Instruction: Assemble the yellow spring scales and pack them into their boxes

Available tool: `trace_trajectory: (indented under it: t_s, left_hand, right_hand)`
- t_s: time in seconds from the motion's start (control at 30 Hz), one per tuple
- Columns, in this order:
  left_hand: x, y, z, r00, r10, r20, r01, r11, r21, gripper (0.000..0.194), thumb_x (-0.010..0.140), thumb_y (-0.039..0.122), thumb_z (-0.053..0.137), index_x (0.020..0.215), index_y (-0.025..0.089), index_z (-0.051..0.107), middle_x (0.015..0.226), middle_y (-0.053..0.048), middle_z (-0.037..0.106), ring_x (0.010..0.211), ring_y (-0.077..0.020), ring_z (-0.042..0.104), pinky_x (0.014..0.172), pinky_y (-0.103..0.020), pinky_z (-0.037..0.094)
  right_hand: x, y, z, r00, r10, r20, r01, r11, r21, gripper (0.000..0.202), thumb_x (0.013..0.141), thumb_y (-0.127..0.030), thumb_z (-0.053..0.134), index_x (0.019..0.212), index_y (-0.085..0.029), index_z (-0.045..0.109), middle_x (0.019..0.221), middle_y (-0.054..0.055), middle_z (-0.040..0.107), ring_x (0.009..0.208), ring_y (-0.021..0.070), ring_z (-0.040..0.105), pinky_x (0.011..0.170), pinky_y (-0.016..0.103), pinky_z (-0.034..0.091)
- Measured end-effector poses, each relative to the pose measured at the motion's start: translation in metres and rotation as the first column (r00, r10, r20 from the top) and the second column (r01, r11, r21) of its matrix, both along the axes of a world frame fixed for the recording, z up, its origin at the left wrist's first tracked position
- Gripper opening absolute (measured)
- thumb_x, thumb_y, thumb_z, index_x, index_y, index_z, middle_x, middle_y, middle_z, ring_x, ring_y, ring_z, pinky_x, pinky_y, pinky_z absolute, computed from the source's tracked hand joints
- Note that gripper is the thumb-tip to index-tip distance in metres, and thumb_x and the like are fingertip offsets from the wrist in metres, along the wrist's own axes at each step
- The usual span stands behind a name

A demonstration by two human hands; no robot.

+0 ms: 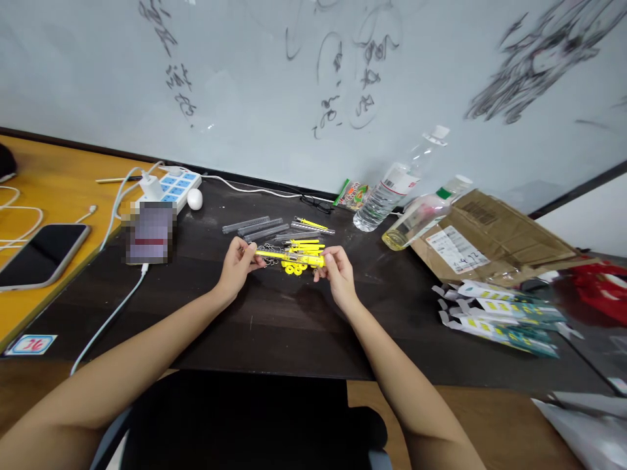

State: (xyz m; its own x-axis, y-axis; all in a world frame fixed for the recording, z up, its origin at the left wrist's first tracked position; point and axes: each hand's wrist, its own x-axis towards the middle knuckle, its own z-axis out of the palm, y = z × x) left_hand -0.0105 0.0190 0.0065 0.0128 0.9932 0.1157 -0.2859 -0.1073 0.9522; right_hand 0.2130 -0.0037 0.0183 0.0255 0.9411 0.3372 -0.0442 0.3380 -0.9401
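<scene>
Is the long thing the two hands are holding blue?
No, the long thing held between the left hand and the right hand is bright yellow.

Worktop [294, 339]: before whiteboard [245, 91]
Power strip [185, 185]: left
Tubes [259, 226]: left of bottles [379, 203]
Carton [509, 238]: right of bottles
Boxes [499, 320]: before carton

Evenly bright, with edges stretched and tilted.

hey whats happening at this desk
A person holds a slim yellow stick-like item level above the dark desk, left hand at one end and right hand at the other. More yellow pieces and clear tubes lie just beyond, with two bottles to the right.
</scene>
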Motion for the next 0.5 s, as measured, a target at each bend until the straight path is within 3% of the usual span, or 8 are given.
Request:
trace_trajectory:
  t_s: [0.23,0.5]
  left_hand:
    - [-0.0004,0.0002,-0.001,1.0,-0.001,0.004,0.001,1.0,0.007,0.033,0.083,0.043,0.059,0.078,0.02,0.036,0.062,0.005,0.06,0.059,-0.0086,0.064,0.067,-0.026,0.057]
    - [-0.0003,0.0003,-0.0005,1.0,0.008,0.018,-0.008,1.0,0.005,0.033,0.083,0.043,0.06,0.079,0.02,0.036,0.062,0.006,0.06,0.059,-0.0086,0.064,0.066,-0.026,0.057]
  right_hand:
    - [0.0094,-0.0027,0.004,0.993,0.01,0.116,-0.018,0.997,0.072,0.023,0.084,-0.043,0.059,0.088,-0.022,0.052,0.064,-0.005,0.049,0.051,0.0086,0.052,0.052,0.024,0.044]
    - [0.0074,-0.0019,0.0006,0.991,-0.015,0.134,0.002,0.995,0.097,0.022,0.086,-0.043,0.056,0.087,-0.022,0.051,0.069,-0.004,0.051,0.052,0.0087,0.052,0.053,0.024,0.042]
